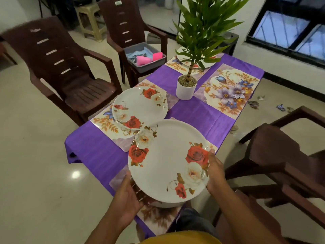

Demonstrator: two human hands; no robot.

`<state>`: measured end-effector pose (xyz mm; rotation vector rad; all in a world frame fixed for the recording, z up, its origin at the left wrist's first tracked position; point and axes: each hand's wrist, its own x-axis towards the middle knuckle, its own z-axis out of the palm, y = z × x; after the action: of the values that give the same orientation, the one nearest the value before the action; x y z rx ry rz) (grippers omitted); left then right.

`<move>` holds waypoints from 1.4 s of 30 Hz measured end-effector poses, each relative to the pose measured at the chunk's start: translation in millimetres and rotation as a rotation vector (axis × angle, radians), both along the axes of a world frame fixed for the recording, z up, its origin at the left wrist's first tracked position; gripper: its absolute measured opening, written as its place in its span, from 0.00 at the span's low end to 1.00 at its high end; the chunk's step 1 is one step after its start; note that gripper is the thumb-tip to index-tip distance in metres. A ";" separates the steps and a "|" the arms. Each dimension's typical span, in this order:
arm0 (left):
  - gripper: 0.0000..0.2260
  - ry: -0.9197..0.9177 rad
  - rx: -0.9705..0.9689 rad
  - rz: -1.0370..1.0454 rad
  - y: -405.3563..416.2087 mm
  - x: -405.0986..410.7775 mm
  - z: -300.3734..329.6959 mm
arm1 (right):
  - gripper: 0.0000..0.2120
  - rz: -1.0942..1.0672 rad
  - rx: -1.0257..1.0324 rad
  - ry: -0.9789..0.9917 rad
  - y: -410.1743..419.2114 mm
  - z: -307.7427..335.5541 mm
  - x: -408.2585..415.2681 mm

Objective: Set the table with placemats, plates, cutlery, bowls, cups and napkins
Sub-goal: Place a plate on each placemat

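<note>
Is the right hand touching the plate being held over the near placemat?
Touching. The head view shows the right hand gripping the plate at its right rim, thumb over the edge beside the red rose; the left hand supports the opposite side.

A home dining room: purple-clothed table (202, 111) ahead of the hands, floral placemats (230, 92) and rose-printed plates (140, 106) laid out, potted plant (187, 85) beyond, brown plastic armchairs (58, 67) left and right, tiled floor (35, 164), barred window (288, 27) far right

Potted plant (186, 87) mid-table; bare placemat (228, 90) beside it.
</note>
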<state>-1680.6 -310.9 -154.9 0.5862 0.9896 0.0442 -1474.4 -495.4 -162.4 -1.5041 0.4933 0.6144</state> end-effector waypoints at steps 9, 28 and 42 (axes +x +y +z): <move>0.15 0.193 0.365 0.084 -21.5 59.9 -2.0 | 0.24 0.441 -0.016 0.062 -8.0 -8.9 117.9; 0.14 0.205 0.428 0.293 -49.2 110.7 8.3 | 0.34 0.523 0.199 0.075 -10.3 10.9 189.3; 0.11 0.198 0.423 0.089 -62.7 182.4 11.1 | 0.23 0.471 0.135 -0.087 -32.9 -2.4 294.7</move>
<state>-1498.2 -373.7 -143.8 0.9465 1.2089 0.2843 -1179.7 -528.3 -164.8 -1.5169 0.0222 0.9235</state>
